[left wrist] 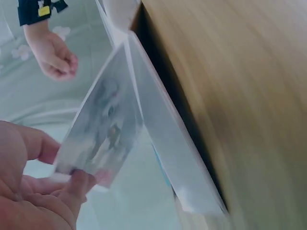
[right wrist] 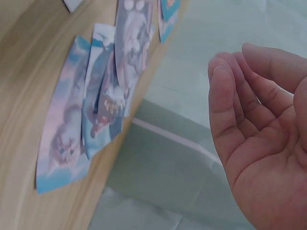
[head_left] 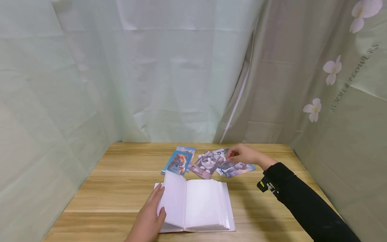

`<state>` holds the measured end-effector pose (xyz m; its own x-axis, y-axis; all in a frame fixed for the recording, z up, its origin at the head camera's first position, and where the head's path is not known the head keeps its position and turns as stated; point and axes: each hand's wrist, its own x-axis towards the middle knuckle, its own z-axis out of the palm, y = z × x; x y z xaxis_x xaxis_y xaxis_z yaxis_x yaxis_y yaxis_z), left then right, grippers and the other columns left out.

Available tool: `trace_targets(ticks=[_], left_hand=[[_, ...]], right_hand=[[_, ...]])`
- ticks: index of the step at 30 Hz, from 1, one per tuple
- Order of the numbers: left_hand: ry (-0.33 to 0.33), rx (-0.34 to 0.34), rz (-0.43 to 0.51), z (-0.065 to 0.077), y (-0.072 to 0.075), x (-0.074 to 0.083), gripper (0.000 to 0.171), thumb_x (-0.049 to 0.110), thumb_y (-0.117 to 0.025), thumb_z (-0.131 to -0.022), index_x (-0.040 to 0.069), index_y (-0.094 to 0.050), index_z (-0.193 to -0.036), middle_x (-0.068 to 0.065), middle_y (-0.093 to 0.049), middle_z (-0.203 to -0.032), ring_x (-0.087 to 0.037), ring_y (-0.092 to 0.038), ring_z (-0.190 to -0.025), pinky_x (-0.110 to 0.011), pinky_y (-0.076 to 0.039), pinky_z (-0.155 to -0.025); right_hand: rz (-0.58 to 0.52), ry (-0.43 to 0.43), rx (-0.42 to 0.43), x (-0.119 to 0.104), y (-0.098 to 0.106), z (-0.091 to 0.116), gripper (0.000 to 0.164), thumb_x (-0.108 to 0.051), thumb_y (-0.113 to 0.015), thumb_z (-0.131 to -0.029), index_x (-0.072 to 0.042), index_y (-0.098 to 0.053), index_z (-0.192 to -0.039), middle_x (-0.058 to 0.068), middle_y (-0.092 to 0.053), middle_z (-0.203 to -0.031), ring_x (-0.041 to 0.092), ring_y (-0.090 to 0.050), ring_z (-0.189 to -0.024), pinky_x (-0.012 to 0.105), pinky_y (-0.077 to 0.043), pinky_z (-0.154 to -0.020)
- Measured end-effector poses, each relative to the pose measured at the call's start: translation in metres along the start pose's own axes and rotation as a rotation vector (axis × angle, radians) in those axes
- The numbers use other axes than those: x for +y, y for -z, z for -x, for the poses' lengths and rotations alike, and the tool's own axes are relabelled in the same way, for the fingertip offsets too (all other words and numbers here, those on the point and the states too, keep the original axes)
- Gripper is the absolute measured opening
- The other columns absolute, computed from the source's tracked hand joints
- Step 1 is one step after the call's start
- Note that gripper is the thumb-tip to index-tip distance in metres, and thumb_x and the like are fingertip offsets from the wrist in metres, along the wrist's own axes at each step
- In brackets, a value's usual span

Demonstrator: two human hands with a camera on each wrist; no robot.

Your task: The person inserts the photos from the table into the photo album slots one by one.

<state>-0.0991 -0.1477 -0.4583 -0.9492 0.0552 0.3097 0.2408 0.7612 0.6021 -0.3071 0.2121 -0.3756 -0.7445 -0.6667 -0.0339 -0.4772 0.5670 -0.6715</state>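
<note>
A small photo album [head_left: 203, 203] lies spread on the wooden table, with blank white pages facing up. My left hand [head_left: 148, 215] pinches the outer edge of its raised left page [head_left: 174, 198] between thumb and fingers. In the left wrist view a blurred animal picture [left wrist: 103, 127] shows on that leaf's outer side. Above the fanned cat picture cards [head_left: 208, 162] hovers my right hand [head_left: 244, 155]. Its fingers curl loosely with nothing between them in the right wrist view, apart from a pink and blue cat card [right wrist: 67, 139] below.
Left of the cat cards, a blue card with a hamster-like animal [head_left: 178, 162] overlaps another card [head_left: 191, 150], behind the album. Pale curtains [head_left: 181, 84] enclose the table [head_left: 121, 188] at the back and both sides.
</note>
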Motion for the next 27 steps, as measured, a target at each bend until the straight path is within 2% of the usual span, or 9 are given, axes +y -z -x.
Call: trace_targets(ticks=[3, 6, 11, 20, 27], left_hand=[[0.040, -0.021, -0.041, 0.003, 0.004, -0.009, 0.051, -0.002, -0.069, -0.085, -0.005, -0.057, -0.135, -0.019, -0.045, -0.151, -0.041, -0.054, -0.128, -0.054, -0.047, -0.100], [0.028, -0.055, -0.093, 0.005, 0.006, -0.018, 0.045, 0.000, -0.073, -0.083, -0.005, -0.064, -0.127, -0.020, -0.050, -0.146, -0.039, -0.057, -0.125, -0.052, -0.049, -0.098], [0.018, -0.132, -0.151, 0.008, 0.005, -0.029, 0.039, 0.001, -0.077, -0.078, -0.005, -0.069, -0.116, -0.024, -0.055, -0.140, -0.039, -0.060, -0.120, -0.051, -0.049, -0.098], [0.072, -0.294, -0.109, 0.007, 0.000, -0.036, 0.042, 0.005, -0.081, -0.077, -0.006, -0.067, -0.116, -0.028, -0.054, -0.138, -0.045, -0.057, -0.121, -0.057, -0.045, -0.101], [0.077, -0.335, -0.073, 0.008, -0.002, -0.036, 0.051, 0.010, -0.085, -0.074, -0.006, -0.066, -0.118, -0.031, -0.051, -0.139, -0.047, -0.053, -0.125, -0.058, -0.041, -0.105]], right_hand=[[0.005, -0.004, 0.008, 0.000, 0.005, 0.001, 0.008, -0.002, -0.065, -0.094, -0.003, -0.070, -0.101, 0.003, -0.068, -0.087, 0.017, -0.064, -0.076, 0.030, -0.055, -0.068], [0.008, 0.005, 0.014, 0.003, 0.009, 0.003, 0.008, 0.000, -0.065, -0.094, 0.000, -0.070, -0.101, 0.004, -0.068, -0.087, 0.022, -0.065, -0.078, 0.030, -0.055, -0.068], [0.020, 0.001, 0.032, 0.005, 0.014, 0.003, 0.009, -0.001, -0.065, -0.094, 0.001, -0.069, -0.102, 0.006, -0.069, -0.088, 0.022, -0.065, -0.078, 0.032, -0.056, -0.069], [0.038, -0.044, 0.063, 0.005, 0.023, 0.005, 0.010, -0.003, -0.065, -0.095, 0.000, -0.070, -0.102, 0.005, -0.070, -0.089, 0.018, -0.066, -0.080, 0.031, -0.057, -0.072], [0.094, -0.078, 0.128, 0.016, 0.029, 0.004, 0.010, -0.003, -0.065, -0.094, 0.002, -0.069, -0.102, 0.015, -0.069, -0.093, 0.019, -0.063, -0.079, 0.034, -0.055, -0.071]])
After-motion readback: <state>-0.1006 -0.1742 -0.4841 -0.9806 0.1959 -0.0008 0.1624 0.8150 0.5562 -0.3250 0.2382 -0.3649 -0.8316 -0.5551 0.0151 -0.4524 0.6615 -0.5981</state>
